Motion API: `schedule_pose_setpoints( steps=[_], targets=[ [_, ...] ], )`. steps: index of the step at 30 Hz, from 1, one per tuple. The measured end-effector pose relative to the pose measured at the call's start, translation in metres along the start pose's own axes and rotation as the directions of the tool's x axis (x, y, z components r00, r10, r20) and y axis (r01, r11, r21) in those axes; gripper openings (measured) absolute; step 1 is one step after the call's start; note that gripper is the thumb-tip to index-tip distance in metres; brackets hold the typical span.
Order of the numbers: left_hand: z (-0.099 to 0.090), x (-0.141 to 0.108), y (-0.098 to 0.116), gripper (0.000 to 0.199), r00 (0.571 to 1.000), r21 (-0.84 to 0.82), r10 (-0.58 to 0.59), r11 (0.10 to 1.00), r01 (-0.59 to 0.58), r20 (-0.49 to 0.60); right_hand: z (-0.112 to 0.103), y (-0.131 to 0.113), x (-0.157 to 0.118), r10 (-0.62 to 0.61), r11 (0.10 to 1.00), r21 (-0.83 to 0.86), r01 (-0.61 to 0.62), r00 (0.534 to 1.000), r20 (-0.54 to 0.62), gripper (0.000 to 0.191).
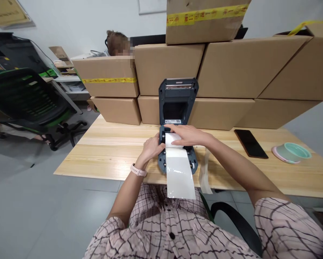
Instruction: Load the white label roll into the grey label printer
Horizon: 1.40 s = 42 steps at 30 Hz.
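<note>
A dark grey label printer point(163, 167) stands near the table's front edge with its lid point(174, 96) raised. Inside its base lies a white label roll point(170, 139), from which a strip of blank labels point(180, 180) hangs out over the edge toward me. My right hand point(191, 135) is closed over the roll, fingers behind it and thumb in front. At the printer's left side, my left hand point(151, 147) grips the base's rim, its thumb beside the roll. Part of the roll is hidden under the right hand.
Stacked cardboard boxes point(228, 68) form a wall behind the printer. To the right lie a black phone point(250, 143) and a roll of tape point(293, 153). A loose translucent strip point(204, 176) hangs over the edge. Beyond the boxes, a person's head point(118, 43) shows; an office chair point(26, 97) stands left.
</note>
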<state>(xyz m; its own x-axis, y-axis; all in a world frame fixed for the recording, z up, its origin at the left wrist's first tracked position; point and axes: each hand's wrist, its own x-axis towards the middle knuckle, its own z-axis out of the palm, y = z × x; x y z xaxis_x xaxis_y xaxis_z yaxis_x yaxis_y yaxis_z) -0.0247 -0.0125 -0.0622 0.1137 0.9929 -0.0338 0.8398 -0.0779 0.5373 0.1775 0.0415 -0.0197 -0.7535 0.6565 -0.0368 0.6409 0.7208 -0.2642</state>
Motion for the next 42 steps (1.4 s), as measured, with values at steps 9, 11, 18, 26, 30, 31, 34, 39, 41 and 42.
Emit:
schedule_pose_setpoints(
  steps=[9, 11, 18, 26, 30, 31, 34, 39, 41, 42],
  targets=[
    [-0.001, -0.001, 0.000, 0.057, 1.000, -0.064, -0.001, 0.998, 0.003, 0.027, -0.007, 0.022, 0.010, -0.130, 0.972, 0.209, 0.109, 0.987, 0.091, 0.119],
    [0.000, -0.002, -0.001, 0.058, 1.000, -0.086, -0.007, 0.996, 0.009, 0.023, -0.027, 0.029, -0.016, -0.216, 0.915, 0.343, 0.213, 0.976, -0.030, 0.114],
    [0.001, -0.002, -0.001, 0.056, 1.000, -0.101, -0.027, 0.995, 0.028, 0.010, -0.042, 0.083, -0.073, 0.262, 0.782, 0.623, 0.006, 0.904, -0.338, 0.106],
    [0.003, -0.003, -0.002, 0.057, 1.000, -0.147, -0.030, 0.989, 0.030, 0.001, 0.028, 0.133, -0.036, 0.476, 0.586, 0.802, -0.113, 0.850, -0.228, 0.092],
    [0.005, -0.002, -0.004, 0.058, 0.999, -0.145, -0.034, 0.989, 0.034, -0.002, 0.045, 0.133, -0.033, 0.456, 0.577, 0.809, -0.115, 0.866, -0.203, 0.094],
    [0.005, -0.002, -0.004, 0.058, 1.000, -0.142, -0.031, 0.989, 0.030, -0.005, 0.046, 0.134, -0.040, 0.445, 0.569, 0.815, -0.107, 0.874, -0.196, 0.096],
    [0.006, -0.002, -0.006, 0.058, 1.000, -0.145, -0.013, 0.989, 0.012, -0.010, 0.047, 0.139, -0.082, 0.431, 0.501, 0.864, -0.042, 0.879, -0.207, 0.094],
    [0.006, -0.003, -0.006, 0.059, 1.000, -0.158, -0.005, 0.987, 0.004, -0.006, 0.063, 0.128, -0.159, 0.464, 0.323, 0.943, -0.080, 0.882, -0.084, 0.080],
    [0.005, -0.003, -0.005, 0.059, 1.000, -0.158, -0.005, 0.987, 0.005, -0.004, 0.074, 0.118, -0.166, 0.457, 0.333, 0.931, -0.151, 0.889, -0.019, 0.079],
    [0.005, -0.004, -0.004, 0.059, 1.000, -0.161, -0.007, 0.987, 0.006, -0.007, 0.078, 0.113, -0.164, 0.450, 0.344, 0.922, -0.176, 0.893, 0.002, 0.074]
  ],
)
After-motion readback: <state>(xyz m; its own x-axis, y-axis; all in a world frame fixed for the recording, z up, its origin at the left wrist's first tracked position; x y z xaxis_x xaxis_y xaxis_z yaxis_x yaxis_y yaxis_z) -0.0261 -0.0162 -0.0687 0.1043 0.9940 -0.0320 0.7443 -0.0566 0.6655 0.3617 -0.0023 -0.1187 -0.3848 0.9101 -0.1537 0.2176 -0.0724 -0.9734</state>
